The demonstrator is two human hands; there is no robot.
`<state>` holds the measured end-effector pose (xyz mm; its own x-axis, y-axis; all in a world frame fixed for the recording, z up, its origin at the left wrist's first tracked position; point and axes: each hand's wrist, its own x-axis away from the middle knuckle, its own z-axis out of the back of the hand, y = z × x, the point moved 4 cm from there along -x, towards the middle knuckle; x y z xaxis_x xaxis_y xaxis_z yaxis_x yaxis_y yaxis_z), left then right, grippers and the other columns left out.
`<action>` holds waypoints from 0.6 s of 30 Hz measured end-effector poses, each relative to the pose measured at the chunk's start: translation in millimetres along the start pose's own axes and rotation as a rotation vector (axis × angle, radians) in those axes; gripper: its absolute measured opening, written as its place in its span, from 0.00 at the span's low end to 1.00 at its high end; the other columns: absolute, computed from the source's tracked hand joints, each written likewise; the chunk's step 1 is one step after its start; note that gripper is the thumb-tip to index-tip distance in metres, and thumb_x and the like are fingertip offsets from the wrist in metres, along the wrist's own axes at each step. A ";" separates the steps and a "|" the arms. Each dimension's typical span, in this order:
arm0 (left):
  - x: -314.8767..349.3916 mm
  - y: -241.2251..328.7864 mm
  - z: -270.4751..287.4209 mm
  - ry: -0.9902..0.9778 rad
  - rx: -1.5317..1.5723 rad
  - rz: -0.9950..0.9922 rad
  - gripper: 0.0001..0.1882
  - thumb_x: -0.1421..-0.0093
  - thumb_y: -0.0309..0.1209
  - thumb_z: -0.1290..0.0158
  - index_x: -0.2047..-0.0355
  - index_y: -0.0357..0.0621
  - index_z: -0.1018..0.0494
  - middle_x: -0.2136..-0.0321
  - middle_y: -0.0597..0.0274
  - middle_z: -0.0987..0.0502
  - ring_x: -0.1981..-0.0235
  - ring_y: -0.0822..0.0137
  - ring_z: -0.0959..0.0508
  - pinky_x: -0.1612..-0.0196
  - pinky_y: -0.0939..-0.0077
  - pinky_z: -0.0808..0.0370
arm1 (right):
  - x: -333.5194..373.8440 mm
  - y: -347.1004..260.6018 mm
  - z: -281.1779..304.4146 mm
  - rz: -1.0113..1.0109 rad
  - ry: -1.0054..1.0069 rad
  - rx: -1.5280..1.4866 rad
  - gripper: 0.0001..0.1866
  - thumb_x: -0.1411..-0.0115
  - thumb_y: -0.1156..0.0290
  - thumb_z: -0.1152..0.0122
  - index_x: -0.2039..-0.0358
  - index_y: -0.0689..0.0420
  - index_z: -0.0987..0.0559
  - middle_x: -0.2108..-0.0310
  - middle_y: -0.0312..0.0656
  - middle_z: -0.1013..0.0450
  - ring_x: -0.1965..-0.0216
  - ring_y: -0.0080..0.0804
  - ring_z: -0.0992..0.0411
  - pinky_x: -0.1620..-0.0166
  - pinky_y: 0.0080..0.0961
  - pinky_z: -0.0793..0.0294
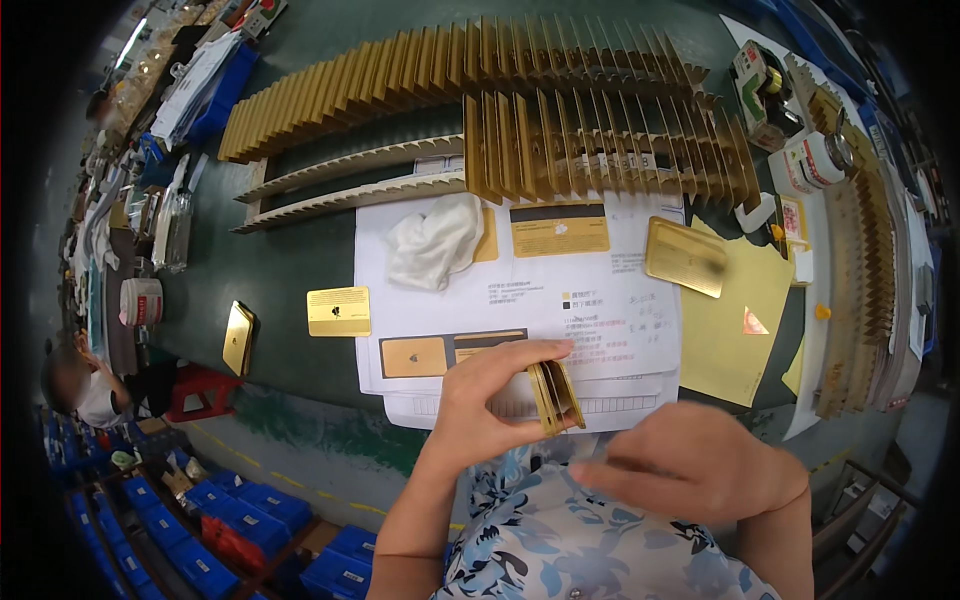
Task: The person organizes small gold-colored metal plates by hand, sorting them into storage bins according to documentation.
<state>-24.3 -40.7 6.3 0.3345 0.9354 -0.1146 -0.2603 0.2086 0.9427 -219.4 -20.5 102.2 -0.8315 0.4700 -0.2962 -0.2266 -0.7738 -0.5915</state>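
Blue-and-white floral fabric clothing (590,550) lies closest, with the right hand (690,465) above it, blurred by motion, its thumb and fingers parted and directed toward the left hand. That left hand (480,400) pinches a small stack of thin, smooth gold rectangular cards (553,395) between thumb and fingers at their near and far ends. Thin gaps show between the cards; their visible edges run away from the body, slightly leftward, but whether these are the long edges I cannot tell.

Just beyond the left hand, white printed paper sheets (620,290) carry card pictures and small text. Farther beyond are a crumpled white cloth (435,245) and a slotted pale rack (350,165) of upright gold cards. Left of that hand, a shiny gold card with a dark emblem (338,312) lies crosswise on the green tabletop (300,262).
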 end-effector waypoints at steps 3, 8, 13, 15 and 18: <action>-1.8 0.4 1.0 0.000 -0.005 -0.020 0.32 0.58 0.33 0.26 0.50 0.46 0.21 0.52 0.59 0.17 0.53 0.59 0.17 0.50 0.69 0.22 | -0.1 11.8 6.6 -0.347 0.038 -0.103 0.21 0.50 0.74 0.36 0.53 0.57 0.17 0.72 0.36 0.37 0.74 0.29 0.34 0.72 0.27 0.36; -2.7 -1.2 -0.3 -0.001 0.022 -0.025 0.31 0.58 0.32 0.26 0.50 0.45 0.21 0.52 0.59 0.17 0.53 0.58 0.17 0.50 0.69 0.22 | 14.2 15.3 -19.9 -0.323 0.047 0.000 0.28 0.50 0.76 0.36 0.45 0.52 0.19 0.71 0.35 0.39 0.74 0.29 0.35 0.73 0.27 0.38; -1.1 -2.1 0.2 -0.006 0.007 -0.016 0.31 0.57 0.32 0.27 0.50 0.45 0.21 0.52 0.59 0.17 0.53 0.58 0.17 0.50 0.70 0.22 | 3.8 11.7 -23.4 -0.217 0.193 0.346 0.30 0.51 0.76 0.36 0.43 0.51 0.20 0.68 0.36 0.38 0.71 0.29 0.35 0.70 0.25 0.35; -0.7 -2.1 0.3 0.017 0.003 -0.012 0.31 0.58 0.32 0.26 0.51 0.46 0.21 0.53 0.59 0.17 0.54 0.58 0.17 0.50 0.69 0.22 | -4.3 17.8 -20.2 -0.227 0.157 0.412 0.30 0.51 0.77 0.37 0.44 0.50 0.19 0.66 0.37 0.37 0.70 0.29 0.34 0.69 0.25 0.33; 2.1 -4.4 -0.4 0.019 -0.014 0.013 0.31 0.58 0.32 0.26 0.50 0.46 0.21 0.53 0.59 0.17 0.54 0.59 0.17 0.50 0.69 0.22 | -11.4 31.5 -14.1 -0.324 0.157 0.281 0.28 0.49 0.81 0.40 0.44 0.53 0.20 0.63 0.39 0.35 0.67 0.31 0.34 0.65 0.24 0.30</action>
<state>-22.8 -39.5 1.8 0.3134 0.9434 -0.1084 -0.2769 0.1999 0.9399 -209.9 -44.2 76.3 -0.6130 0.7486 -0.2527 -0.6092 -0.6515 -0.4521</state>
